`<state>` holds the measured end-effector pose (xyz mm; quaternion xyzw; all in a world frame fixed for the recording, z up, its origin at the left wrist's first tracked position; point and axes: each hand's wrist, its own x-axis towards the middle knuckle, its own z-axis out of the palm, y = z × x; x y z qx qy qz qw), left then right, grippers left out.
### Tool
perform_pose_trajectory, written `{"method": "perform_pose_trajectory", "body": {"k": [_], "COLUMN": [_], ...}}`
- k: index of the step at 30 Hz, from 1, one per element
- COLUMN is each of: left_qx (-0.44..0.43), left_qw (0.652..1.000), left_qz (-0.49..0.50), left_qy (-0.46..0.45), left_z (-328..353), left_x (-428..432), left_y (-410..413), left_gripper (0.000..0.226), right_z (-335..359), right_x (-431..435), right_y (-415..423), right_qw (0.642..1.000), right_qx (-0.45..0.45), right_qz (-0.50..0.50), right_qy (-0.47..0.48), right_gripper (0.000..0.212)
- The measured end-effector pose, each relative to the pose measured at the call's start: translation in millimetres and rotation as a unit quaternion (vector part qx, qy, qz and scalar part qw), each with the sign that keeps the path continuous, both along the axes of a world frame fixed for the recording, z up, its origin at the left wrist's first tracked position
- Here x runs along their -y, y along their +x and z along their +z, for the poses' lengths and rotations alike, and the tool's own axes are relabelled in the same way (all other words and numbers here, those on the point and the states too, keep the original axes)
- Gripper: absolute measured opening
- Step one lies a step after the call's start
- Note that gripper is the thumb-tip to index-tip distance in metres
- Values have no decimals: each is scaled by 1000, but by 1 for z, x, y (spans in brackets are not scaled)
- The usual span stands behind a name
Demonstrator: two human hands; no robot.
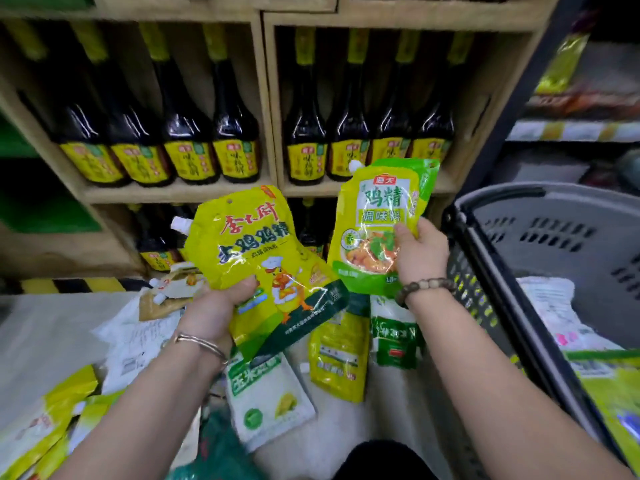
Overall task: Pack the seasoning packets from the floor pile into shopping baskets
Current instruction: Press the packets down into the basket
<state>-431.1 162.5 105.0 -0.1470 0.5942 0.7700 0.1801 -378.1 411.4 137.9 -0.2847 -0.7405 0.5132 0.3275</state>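
Two packets held upright: yellow packet [256, 258] gripped by left hand [214, 306], green packet [377, 223] pinched by right hand [420, 254]; basket [540, 216] just right of it, nearer right hand.

Glossy plastic pouches [256, 258], matt grey plastic basket [540, 216], glossy glass bottles [187, 133], raw wooden shelves [266, 109].

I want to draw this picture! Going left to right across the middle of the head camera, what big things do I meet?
First the yellow duck pouch, then the green pouch, then the grey basket.
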Motion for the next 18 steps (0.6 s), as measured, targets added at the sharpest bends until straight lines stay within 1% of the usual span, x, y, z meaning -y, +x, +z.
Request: {"method": "perform_pose_trajectory", "body": {"k": [2, 3, 5, 8, 10, 13, 16, 18], "left_qx": [-30, -39, -53, -78, -88, -82, -80, -84], "left_qw": [999, 999, 997, 993, 989, 984, 976, 972], "left_qz": [-20, -24, -52, -89, -115, -158, -197, -215], "left_qy": [0, -5, 2, 10, 17, 31, 39, 42], "left_z": [37, 50, 64, 88, 101, 113, 123, 130], "left_x": [-13, -19, -34, -63, -84, -117, -151, -174], "left_y": [7, 7, 6, 10, 17, 29, 47, 61], "left_gripper": [59, 44, 37, 19, 11, 13, 5, 7], "right_z": [24, 37, 63, 94, 107, 118, 122, 126], "right_x": [-8, -12, -21, -40, -57, -85, -114, -130], "right_y": [4, 8, 20, 42, 59, 86, 115, 136], "right_qw": [1000, 1000, 999, 997, 996, 994, 990, 988], "right_qx": [-15, -19, -26, -43, -45, -29, -10, -5], "right_qz": [-3, -2, -8, -29, -45, -74, -109, -119], "right_qy": [11, 15, 33, 58, 70, 80, 89, 94], "right_gripper": [41, 44, 46, 46, 44, 35, 31, 27]}}
